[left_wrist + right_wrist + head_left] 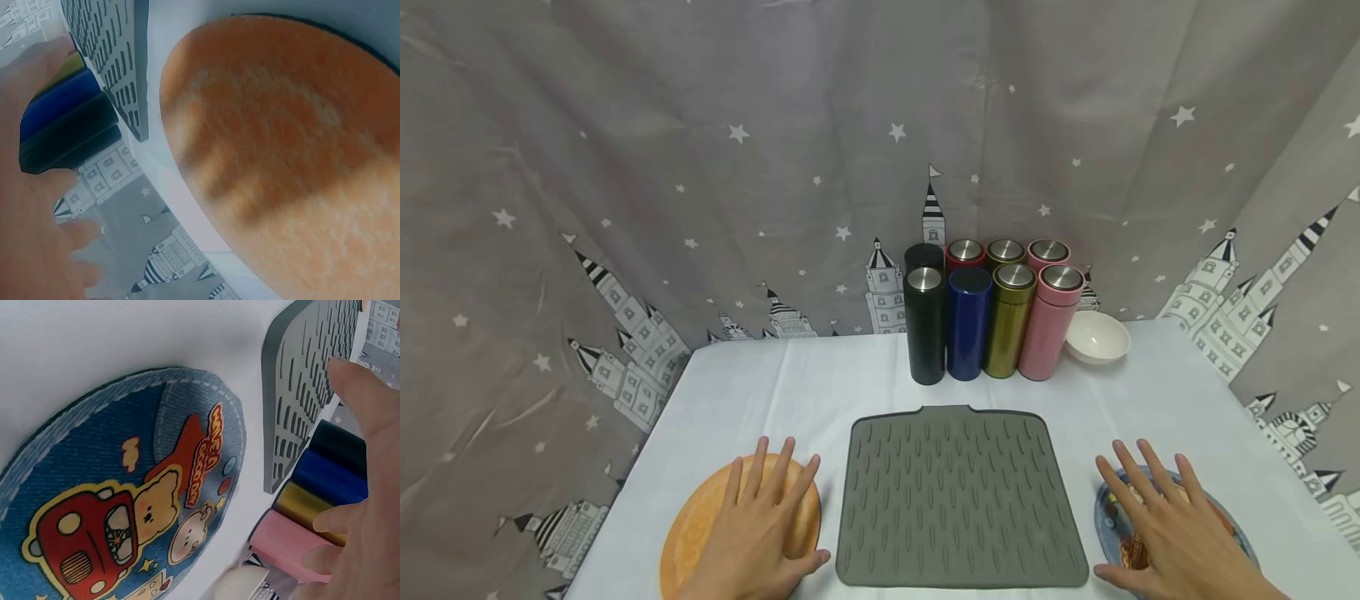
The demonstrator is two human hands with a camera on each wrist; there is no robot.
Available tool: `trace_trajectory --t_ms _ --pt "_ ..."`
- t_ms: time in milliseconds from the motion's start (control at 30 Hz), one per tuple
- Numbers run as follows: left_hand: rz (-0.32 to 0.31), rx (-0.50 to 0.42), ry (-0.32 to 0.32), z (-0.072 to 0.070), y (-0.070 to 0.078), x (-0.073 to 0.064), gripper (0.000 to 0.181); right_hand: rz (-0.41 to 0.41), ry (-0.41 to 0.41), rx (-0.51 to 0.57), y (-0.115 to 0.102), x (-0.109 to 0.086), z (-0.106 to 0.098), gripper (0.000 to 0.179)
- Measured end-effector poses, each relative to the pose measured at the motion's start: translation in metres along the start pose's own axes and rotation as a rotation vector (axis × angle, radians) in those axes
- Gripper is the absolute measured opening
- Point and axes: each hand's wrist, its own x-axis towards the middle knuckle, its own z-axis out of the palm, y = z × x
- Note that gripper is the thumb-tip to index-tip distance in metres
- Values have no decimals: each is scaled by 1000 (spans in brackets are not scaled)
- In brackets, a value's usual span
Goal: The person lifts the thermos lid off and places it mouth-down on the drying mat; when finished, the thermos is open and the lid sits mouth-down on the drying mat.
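Observation:
My left hand [751,533] is spread flat over a round orange mat [269,125] with a bread-like print, at the table's front left. On the other side, my right hand [1176,533] hovers with fingers fanned over a round denim-print mat [94,444] showing a red car and a bear. Neither hand holds anything. Between them lies a grey-green ribbed drying mat [958,500] with a tab at its far edge. The wrist views show a gap between each palm and the round mat below it.
Behind the ribbed mat, several upright flasks stand in two rows, including a black flask [926,333], a blue flask [968,329], an olive flask [1009,329] and a pink flask [1049,333]. A white bowl [1097,337] sits right of them. A grey castle-print curtain [820,167] hangs behind the table.

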Motion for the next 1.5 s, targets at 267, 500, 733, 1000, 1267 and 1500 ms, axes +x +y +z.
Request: trace_trajectory --t_ms 267,500,733,1000,1267,1500 --pt "-39 2 -7 -6 -7 4 106 -4 32 30 -6 9 0 117" --pt "-79 -94 6 -7 -8 16 92 -22 94 82 -18 17 3 110" --pt "-123 -237 46 -2 -9 32 85 -67 150 121 -35 28 10 106" --pt "-190 -444 60 10 3 54 81 3 57 265 -57 36 18 99" --pt "-256 -629 138 17 14 77 76 37 -11 369 -73 35 27 98" --pt "-252 -792 199 25 18 101 73 16 -27 363 -81 29 37 99"
